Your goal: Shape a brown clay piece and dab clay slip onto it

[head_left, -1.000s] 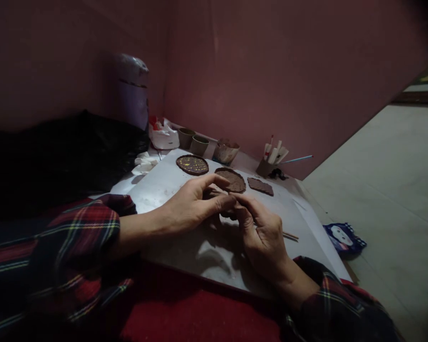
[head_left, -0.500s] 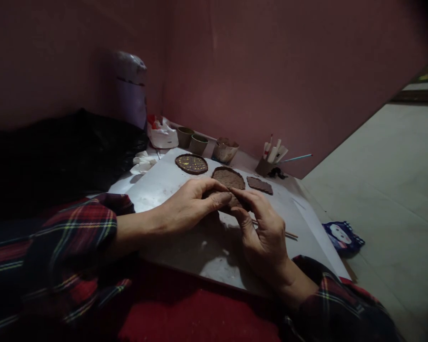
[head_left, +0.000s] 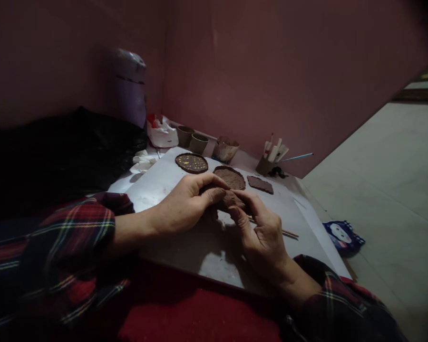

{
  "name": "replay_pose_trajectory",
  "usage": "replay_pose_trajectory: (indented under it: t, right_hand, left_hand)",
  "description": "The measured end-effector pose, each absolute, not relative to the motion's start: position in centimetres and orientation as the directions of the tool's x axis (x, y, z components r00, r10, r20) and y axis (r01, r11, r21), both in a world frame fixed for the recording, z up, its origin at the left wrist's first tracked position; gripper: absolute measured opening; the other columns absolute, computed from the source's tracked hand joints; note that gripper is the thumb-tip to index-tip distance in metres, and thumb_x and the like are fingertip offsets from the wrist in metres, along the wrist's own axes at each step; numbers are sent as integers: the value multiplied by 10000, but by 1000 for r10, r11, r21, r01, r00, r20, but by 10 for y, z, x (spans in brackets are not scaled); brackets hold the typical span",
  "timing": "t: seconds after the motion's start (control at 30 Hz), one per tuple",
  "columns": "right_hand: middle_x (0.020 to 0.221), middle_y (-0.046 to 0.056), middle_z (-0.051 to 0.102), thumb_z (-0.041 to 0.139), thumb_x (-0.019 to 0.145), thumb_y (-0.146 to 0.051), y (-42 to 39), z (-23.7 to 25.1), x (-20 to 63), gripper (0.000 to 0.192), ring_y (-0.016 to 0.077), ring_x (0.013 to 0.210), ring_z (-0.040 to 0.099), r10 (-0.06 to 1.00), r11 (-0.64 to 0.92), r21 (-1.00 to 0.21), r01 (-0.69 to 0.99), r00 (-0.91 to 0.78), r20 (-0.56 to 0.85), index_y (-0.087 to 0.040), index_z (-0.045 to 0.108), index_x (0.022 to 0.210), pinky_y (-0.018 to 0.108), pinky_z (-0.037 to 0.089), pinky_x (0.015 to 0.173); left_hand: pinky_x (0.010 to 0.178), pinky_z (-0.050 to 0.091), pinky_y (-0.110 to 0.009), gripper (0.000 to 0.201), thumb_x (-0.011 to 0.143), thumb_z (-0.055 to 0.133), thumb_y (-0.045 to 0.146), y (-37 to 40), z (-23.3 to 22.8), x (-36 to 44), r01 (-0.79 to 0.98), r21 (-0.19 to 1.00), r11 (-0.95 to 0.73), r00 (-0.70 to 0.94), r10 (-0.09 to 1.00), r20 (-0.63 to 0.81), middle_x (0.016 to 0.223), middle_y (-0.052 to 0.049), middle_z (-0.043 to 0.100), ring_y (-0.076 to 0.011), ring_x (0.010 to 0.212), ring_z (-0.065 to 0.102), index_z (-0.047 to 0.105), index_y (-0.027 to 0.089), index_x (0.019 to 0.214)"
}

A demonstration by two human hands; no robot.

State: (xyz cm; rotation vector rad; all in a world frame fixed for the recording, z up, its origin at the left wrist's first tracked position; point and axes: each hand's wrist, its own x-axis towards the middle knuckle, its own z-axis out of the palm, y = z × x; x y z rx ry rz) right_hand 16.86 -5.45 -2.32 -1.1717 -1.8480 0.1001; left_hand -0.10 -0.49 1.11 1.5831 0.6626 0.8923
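a brown clay lump (head_left: 227, 200) sits mid-board, pinched between the left hand (head_left: 185, 204) from 9 o'clock and the right hand (head_left: 262, 232) from 5 o'clock, both gripping it. since the earlier frame the left fingers have curled tighter. no writing is readable. the white board (head_left: 164, 183) lies bare toward 10 o'clock; a dotted clay disc (head_left: 191, 163) lies at 11.
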Motion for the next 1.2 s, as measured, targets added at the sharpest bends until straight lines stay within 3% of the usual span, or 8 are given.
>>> replay_pose_trajectory:
  t: [0.3,0.57,0.83,1.07,1.2]
  right_hand:
    - [998,69,692,557,900,-222,-56,-23,168,233,163,886,676,724,575,-490,655,-129,677,-175,576,1128,322,554,770]
    - [923,46,692,489,936,-378,-56,-22,169,261,164,803,665,795,507,-587,631,-78,602,-199,562,1111,314,538,697]
    - [937,33,689,540,919,-348,-53,-24,169,224,155,809,663,804,501,-648,573,-31,594,-213,584,1092,315,544,738]
    - [1012,56,698,554,911,-308,-55,-26,170,244,176,895,681,734,553,-577,601,-24,679,-214,564,1136,338,562,770]
    - [971,43,709,562,905,-273,-55,-24,170,223,159,848,689,701,579,-521,627,-55,711,-213,571,1120,307,571,731]
  left_hand:
    - [515,442,-196,159,886,522,189,-5,10,-1,-24,977,-214,545,816,192,645,26,596,-86,540,550,625,106,973]
    - [525,424,-201,189,882,537,245,-2,7,-2,-60,973,-223,573,790,217,700,8,617,-95,588,563,626,119,991]
    - [660,487,-214,409,836,642,334,-1,3,-4,-143,961,-235,585,763,274,1108,-74,651,-159,889,626,549,153,1191]
    - [607,438,-192,361,865,609,360,0,4,-5,-117,964,-240,669,698,255,903,-36,665,-105,723,585,592,131,1144]
    - [576,413,-190,316,913,529,317,-2,6,-3,-70,953,-295,675,689,262,874,-35,657,-80,637,526,634,118,1135]
